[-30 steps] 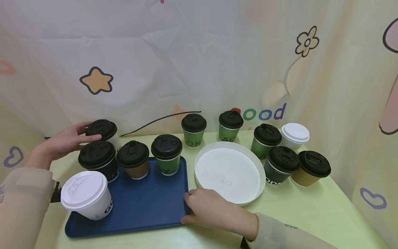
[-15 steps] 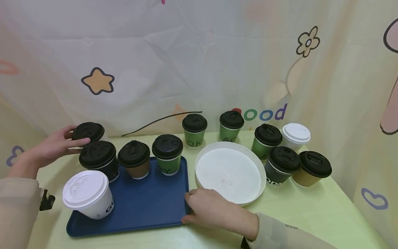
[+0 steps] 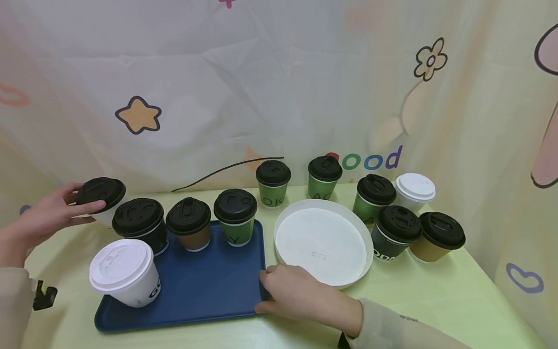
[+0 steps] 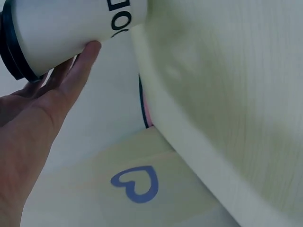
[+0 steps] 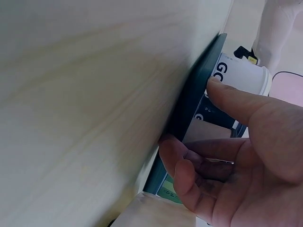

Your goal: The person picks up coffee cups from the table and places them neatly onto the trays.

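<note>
My left hand [image 3: 48, 213] grips a white paper cup with a black lid [image 3: 101, 192] at the far left, beyond the tray's back left corner. In the left wrist view this white cup [image 4: 78, 33] carries dark lettering, with fingers wrapped along its side. My right hand [image 3: 301, 293] holds the right edge of the blue tray [image 3: 205, 291], its fingers curled at the rim in the right wrist view. On the tray stand a white-lidded cup [image 3: 126, 276], a black cup [image 3: 138, 218], a brown cup [image 3: 188, 223] and a green cup [image 3: 235, 218].
Right of the tray lies a round white dish [image 3: 322, 242]. Behind it stand two green cups, one of them a green cup [image 3: 272, 189]. Several more lidded cups, including a dark grey cup [image 3: 394, 232], cluster at the right. A patterned curtain [image 3: 196, 97] hangs behind the table.
My left hand has carried the black-lidded white cup leftward, away from behind the black cup. My right hand and the tray stay in place.
</note>
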`<state>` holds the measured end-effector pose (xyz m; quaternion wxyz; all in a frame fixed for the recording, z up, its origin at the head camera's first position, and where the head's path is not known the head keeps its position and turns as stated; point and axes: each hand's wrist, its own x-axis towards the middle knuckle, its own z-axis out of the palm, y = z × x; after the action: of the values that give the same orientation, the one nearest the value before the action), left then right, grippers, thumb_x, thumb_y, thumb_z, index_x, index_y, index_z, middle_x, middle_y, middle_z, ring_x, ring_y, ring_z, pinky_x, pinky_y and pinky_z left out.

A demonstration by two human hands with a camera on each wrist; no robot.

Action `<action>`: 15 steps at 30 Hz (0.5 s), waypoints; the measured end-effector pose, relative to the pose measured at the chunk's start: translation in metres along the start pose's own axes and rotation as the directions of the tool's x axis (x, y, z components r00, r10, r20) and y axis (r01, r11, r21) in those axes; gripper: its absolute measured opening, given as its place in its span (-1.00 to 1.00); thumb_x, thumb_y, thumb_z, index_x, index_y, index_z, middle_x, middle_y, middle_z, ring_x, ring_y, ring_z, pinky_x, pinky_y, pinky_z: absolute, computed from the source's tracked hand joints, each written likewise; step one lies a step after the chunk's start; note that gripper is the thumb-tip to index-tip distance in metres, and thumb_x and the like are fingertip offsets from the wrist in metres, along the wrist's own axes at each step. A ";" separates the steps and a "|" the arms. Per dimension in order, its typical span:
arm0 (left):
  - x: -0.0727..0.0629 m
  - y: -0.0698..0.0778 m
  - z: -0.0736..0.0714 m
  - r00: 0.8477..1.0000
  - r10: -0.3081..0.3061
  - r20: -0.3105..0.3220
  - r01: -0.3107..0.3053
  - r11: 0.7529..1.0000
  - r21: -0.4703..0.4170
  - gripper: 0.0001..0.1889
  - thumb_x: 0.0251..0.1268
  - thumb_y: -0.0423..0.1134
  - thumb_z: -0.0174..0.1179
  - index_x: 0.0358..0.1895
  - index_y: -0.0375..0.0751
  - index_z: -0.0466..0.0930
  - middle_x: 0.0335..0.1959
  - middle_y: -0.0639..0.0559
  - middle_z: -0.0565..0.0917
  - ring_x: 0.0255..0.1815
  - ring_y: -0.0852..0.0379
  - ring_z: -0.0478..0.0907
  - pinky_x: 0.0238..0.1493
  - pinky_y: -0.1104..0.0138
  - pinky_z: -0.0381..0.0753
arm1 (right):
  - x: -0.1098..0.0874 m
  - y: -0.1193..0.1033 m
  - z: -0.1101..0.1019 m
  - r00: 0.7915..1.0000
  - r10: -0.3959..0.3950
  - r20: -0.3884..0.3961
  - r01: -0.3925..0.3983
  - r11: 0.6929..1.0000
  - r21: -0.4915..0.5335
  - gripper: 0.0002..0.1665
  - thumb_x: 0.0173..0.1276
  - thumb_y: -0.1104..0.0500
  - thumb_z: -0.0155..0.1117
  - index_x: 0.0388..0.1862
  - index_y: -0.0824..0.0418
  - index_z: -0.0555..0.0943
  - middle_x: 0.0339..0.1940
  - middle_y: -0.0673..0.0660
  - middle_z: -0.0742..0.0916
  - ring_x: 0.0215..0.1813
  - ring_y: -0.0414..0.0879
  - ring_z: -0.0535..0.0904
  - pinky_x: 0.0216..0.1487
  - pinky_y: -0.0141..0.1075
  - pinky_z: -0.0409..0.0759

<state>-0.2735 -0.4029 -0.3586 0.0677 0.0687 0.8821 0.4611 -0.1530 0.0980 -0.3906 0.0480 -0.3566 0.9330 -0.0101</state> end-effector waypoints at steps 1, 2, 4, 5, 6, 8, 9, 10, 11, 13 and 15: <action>-0.003 -0.001 -0.002 1.000 -0.003 0.004 0.003 1.000 0.017 -0.14 0.59 -0.18 0.16 0.53 -0.59 -0.23 0.35 -0.51 0.21 -0.13 0.47 0.57 -0.11 0.38 0.69 | 0.000 0.000 0.000 1.000 0.000 0.002 0.000 1.000 0.001 -0.40 0.23 -0.30 0.51 -0.15 0.20 0.69 -0.36 -0.03 0.66 -0.35 -0.25 0.60 -0.41 -0.31 0.62; -0.005 -0.001 -0.003 1.000 -0.005 0.005 0.005 0.999 0.032 -0.15 0.58 -0.18 0.17 0.53 -0.59 -0.21 0.34 -0.52 0.22 -0.13 0.46 0.58 -0.12 0.38 0.69 | 0.000 0.000 0.000 1.000 0.000 0.005 0.000 1.000 0.003 -0.40 0.23 -0.30 0.51 -0.14 0.20 0.69 -0.36 -0.03 0.66 -0.35 -0.25 0.60 -0.41 -0.32 0.62; -0.011 -0.002 -0.007 1.000 -0.011 0.014 0.010 0.998 0.061 -0.16 0.58 -0.18 0.17 0.52 -0.59 -0.20 0.33 -0.56 0.24 -0.15 0.42 0.59 -0.13 0.40 0.69 | 0.000 0.000 0.000 1.000 0.000 0.009 0.000 1.000 0.004 -0.40 0.23 -0.30 0.51 -0.14 0.20 0.69 -0.36 -0.03 0.67 -0.35 -0.26 0.59 -0.41 -0.32 0.62; -0.014 -0.002 -0.008 1.000 -0.011 0.018 0.010 0.997 0.072 -0.19 0.58 -0.19 0.17 0.52 -0.58 -0.17 0.32 -0.56 0.25 -0.15 0.37 0.62 -0.14 0.40 0.68 | 0.000 0.000 0.000 1.000 0.000 0.011 -0.001 1.000 0.007 -0.40 0.23 -0.30 0.51 -0.14 0.20 0.69 -0.36 -0.03 0.67 -0.35 -0.26 0.59 -0.40 -0.32 0.62; -0.016 -0.002 -0.010 1.000 -0.019 0.020 0.017 0.996 0.089 -0.19 0.58 -0.18 0.17 0.51 -0.58 -0.16 0.31 -0.58 0.26 -0.16 0.33 0.63 -0.14 0.40 0.68 | 0.000 0.000 0.000 1.000 0.000 0.013 0.000 1.000 0.009 -0.40 0.23 -0.30 0.51 -0.13 0.20 0.69 -0.36 -0.03 0.67 -0.35 -0.26 0.59 -0.40 -0.33 0.62; -0.021 -0.003 -0.013 0.999 -0.030 0.025 0.027 0.993 0.117 -0.19 0.57 -0.18 0.19 0.49 -0.61 -0.15 0.29 -0.64 0.27 -0.20 0.25 0.65 -0.17 0.41 0.68 | 0.000 0.000 -0.001 1.000 0.000 0.015 0.000 1.000 0.009 -0.40 0.23 -0.29 0.51 -0.13 0.20 0.69 -0.35 -0.03 0.67 -0.34 -0.26 0.59 -0.39 -0.33 0.62; -0.022 -0.005 -0.016 0.999 -0.037 0.031 0.033 0.991 0.127 -0.17 0.56 -0.18 0.19 0.50 -0.63 -0.16 0.29 -0.67 0.25 -0.21 0.21 0.66 -0.18 0.40 0.68 | 0.000 0.000 -0.001 1.000 -0.001 0.015 0.001 1.000 0.009 -0.40 0.23 -0.30 0.51 -0.13 0.20 0.69 -0.35 -0.03 0.67 -0.34 -0.26 0.60 -0.39 -0.33 0.62; -0.023 -0.007 -0.018 0.999 -0.041 0.034 0.036 0.990 0.137 -0.15 0.56 -0.19 0.20 0.50 -0.64 -0.17 0.30 -0.70 0.22 -0.22 0.17 0.67 -0.18 0.40 0.68 | 0.000 0.000 -0.001 1.000 -0.002 0.015 0.002 1.000 0.008 -0.40 0.23 -0.30 0.51 -0.12 0.20 0.69 -0.35 -0.03 0.67 -0.34 -0.26 0.60 -0.39 -0.33 0.62; -0.025 -0.009 -0.020 0.999 -0.041 0.034 0.036 0.989 0.141 -0.13 0.55 -0.20 0.21 0.50 -0.66 -0.19 0.30 -0.74 0.19 -0.22 0.11 0.69 -0.19 0.38 0.69 | 0.000 0.000 -0.001 1.000 -0.002 0.016 0.002 1.000 0.009 -0.39 0.23 -0.30 0.51 -0.12 0.20 0.70 -0.35 -0.03 0.67 -0.34 -0.26 0.60 -0.38 -0.33 0.62; -0.027 -0.013 -0.023 0.998 -0.056 0.027 0.051 0.985 0.163 -0.08 0.55 -0.18 0.22 0.51 -0.69 -0.26 0.32 -0.80 0.10 -0.11 -0.15 0.68 -0.19 0.31 0.73 | 0.000 0.000 -0.002 1.000 -0.003 0.016 0.003 1.000 0.007 -0.39 0.23 -0.30 0.51 -0.11 0.20 0.70 -0.34 -0.03 0.67 -0.33 -0.26 0.60 -0.38 -0.33 0.63; -0.029 -0.016 -0.027 0.998 -0.065 0.021 0.060 0.984 0.169 -0.07 0.55 -0.18 0.21 0.50 -0.70 -0.29 0.32 -0.84 0.03 -0.03 -0.36 0.60 -0.17 0.21 0.75 | 0.000 0.000 -0.002 1.000 -0.003 0.015 0.003 1.000 0.005 -0.39 0.23 -0.30 0.51 -0.11 0.20 0.70 -0.34 -0.03 0.67 -0.33 -0.26 0.60 -0.38 -0.32 0.63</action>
<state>-0.2504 -0.4390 -0.3553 0.0879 0.0526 0.9185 0.3819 -0.1527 0.0979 -0.3888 0.0556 -0.3580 0.9320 -0.0097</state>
